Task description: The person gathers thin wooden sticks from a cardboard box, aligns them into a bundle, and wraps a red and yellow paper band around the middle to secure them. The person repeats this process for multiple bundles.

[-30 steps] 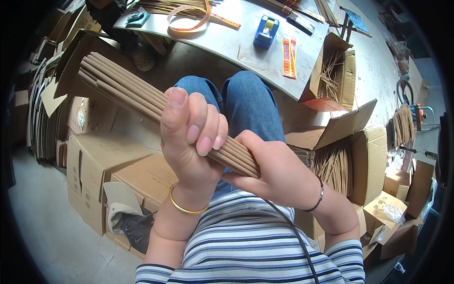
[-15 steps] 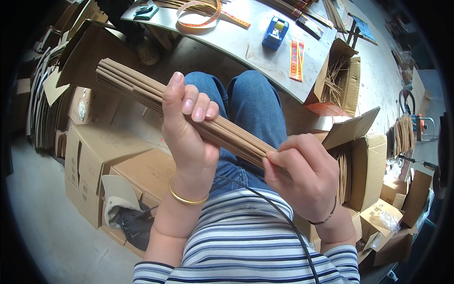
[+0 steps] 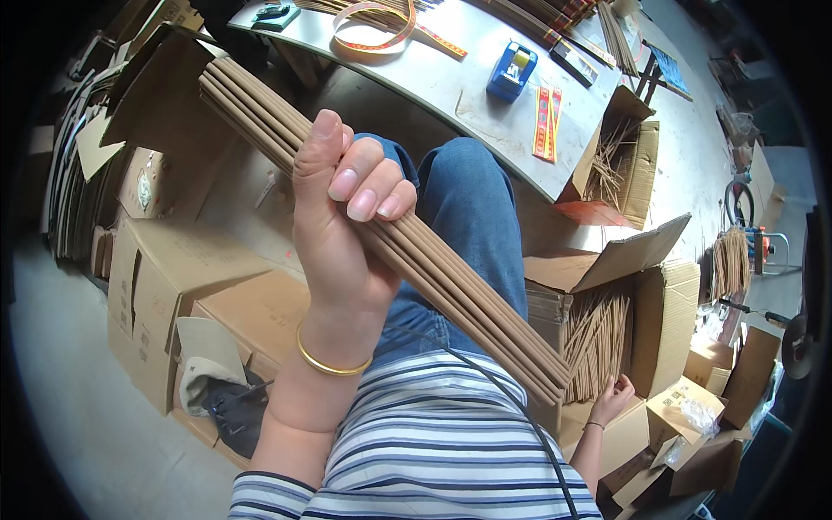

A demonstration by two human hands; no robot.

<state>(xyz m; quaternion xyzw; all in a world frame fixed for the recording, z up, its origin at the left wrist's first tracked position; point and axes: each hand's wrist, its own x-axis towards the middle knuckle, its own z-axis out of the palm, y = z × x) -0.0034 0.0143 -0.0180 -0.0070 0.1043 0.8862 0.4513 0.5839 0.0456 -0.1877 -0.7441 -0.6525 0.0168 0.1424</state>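
A thick bundle of brown incense sticks [image 3: 459, 286] runs slantwise across my lap, from upper left to lower right. My left hand [image 3: 351, 195] is wrapped round its middle, thumb pointing up along the near side. Away from the bundle, my right hand [image 3: 609, 401] is down at the near right edge of an open cardboard box [image 3: 672, 325]. Its fingers are bent against the ends of loose incense sticks [image 3: 598, 342] packed in that box. What those fingers hold, if anything, is too small to tell.
On the table [image 3: 433, 82] ahead are a blue tape dispenser [image 3: 511, 71], red and yellow strips [image 3: 546, 123] and a curled band [image 3: 373, 39]. Another box of sticks [image 3: 615, 165] stands at its right end. Closed cartons [image 3: 191, 277] and a grey bag [image 3: 234, 399] sit to my left.
My right hand has let go of the bundle's lower end and moved down and right to the open box. The bundle tilts more steeply in my left hand.
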